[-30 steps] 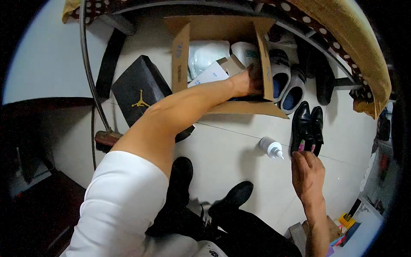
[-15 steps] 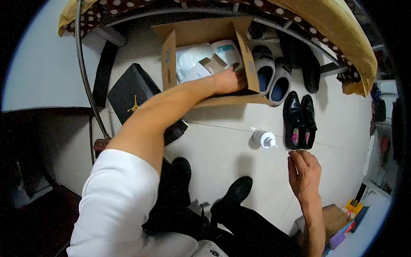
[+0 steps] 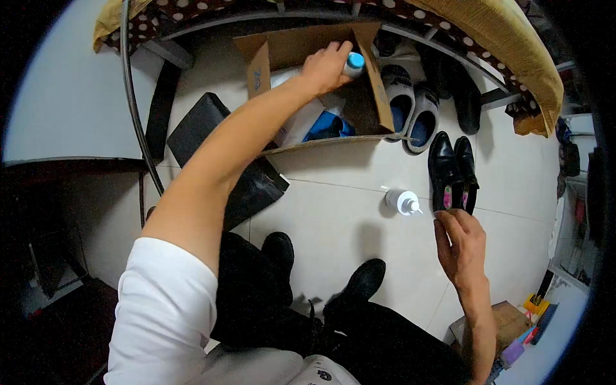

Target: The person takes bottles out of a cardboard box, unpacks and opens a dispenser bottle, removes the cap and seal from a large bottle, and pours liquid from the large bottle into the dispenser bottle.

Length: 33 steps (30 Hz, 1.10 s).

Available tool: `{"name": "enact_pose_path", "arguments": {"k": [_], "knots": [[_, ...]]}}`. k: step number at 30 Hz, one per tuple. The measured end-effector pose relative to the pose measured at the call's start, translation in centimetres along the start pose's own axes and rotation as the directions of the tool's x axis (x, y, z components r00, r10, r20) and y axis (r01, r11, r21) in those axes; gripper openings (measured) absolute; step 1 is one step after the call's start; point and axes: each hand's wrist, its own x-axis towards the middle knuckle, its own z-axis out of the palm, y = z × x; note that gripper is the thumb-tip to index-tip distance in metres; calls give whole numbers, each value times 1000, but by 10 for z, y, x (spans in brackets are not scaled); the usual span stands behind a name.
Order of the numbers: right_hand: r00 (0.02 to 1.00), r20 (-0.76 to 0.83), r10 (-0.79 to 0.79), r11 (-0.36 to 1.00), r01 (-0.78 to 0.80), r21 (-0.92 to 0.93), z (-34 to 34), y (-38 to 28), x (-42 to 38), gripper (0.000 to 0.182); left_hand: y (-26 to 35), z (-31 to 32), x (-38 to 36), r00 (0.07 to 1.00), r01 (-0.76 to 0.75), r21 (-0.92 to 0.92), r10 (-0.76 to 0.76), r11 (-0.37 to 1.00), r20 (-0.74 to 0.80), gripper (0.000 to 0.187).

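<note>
My left hand [image 3: 326, 69] is closed around a bottle with a blue cap [image 3: 355, 61], up at the back of an open cardboard box [image 3: 266, 75]. Its fingers hide most of the bottle's body. Below it in the box lie a white package [image 3: 300, 122] and a blue item [image 3: 328, 126]. My right hand [image 3: 463, 247] is bent at the wrist, fingers curled with the tips drawn together at the heels of a pair of black dress shoes [image 3: 443, 162]. What these fingertips hold, if anything, I cannot tell. A white pump bottle [image 3: 403, 202] lies on the floor to their left.
Grey slippers [image 3: 420, 122] sit right of the box, under a bed frame. A black shoebox [image 3: 199, 128] rests at the left, by a cable [image 3: 131, 96]. My shoes [image 3: 366, 280] are on the tiled floor. At the lower right is a brown box [image 3: 500, 323].
My left hand has come up from inside the box, now holding the blue-capped bottle. A blue item shows in the box. The right hand stays by the shoe heels. The view has shifted slightly.
</note>
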Motion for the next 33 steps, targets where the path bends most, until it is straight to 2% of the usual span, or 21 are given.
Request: {"name": "enact_pose_path", "arguments": {"k": [2, 3, 6, 9, 12, 14, 17, 21, 25, 28, 29, 32, 33], "knots": [[1000, 5, 7, 1000, -7, 6, -2, -2, -2, 16, -4, 15, 1, 989, 103, 23, -105, 994, 101, 69], [1000, 12, 14, 1000, -14, 10, -4, -4, -3, 17, -6, 21, 2, 991, 118, -9, -118, 993, 64, 74], [1000, -23, 21, 999, -20, 38, -7, -8, -10, 18, -13, 31, 17, 976, 216, -137, -215, 967, 17, 73], [997, -50, 52, 997, -49, 51, -8, -10, -20, 18, -17, 33, 31, 965, 262, -143, -262, 954, 21, 66], [995, -82, 63, 996, -57, 67, -8, -11, -29, 18, -21, 31, 26, 967, 249, -208, -255, 946, 0, 67], [994, -94, 58, 997, -54, 48, -2, -8, -37, 17, -27, 24, 21, 971, 221, -239, -236, 946, -34, 73], [990, -115, 76, 996, -71, 48, 5, -9, -44, 16, -30, -4, 14, 975, 200, -224, -217, 954, -56, 77], [981, -181, 65, 991, -42, 128, 18, -10, -39, 16, -29, -58, -4, 962, 241, -451, -274, 859, -9, 70], [971, -232, 52, 968, 8, 250, 35, -13, -27, 17, -5, -129, -29, 946, 273, -592, -322, 759, 24, 71], [947, -295, 124, 905, 14, 425, 43, -21, -14, 14, 17, -165, -41, 944, 283, -728, -317, 625, 95, 68], [963, -222, 150, 883, -30, 468, 41, -19, -13, 23, 24, -174, -44, 945, 293, -712, -307, 638, 114, 65], [934, -230, 273, 779, -74, 623, 35, -24, 1, 50, 68, -183, -52, 954, 292, -738, -240, 608, 180, 65], [934, -191, 303, 738, -103, 667, 30, -24, 4, 64, 80, -178, -51, 950, 311, -714, -191, 628, 245, 67]]}}
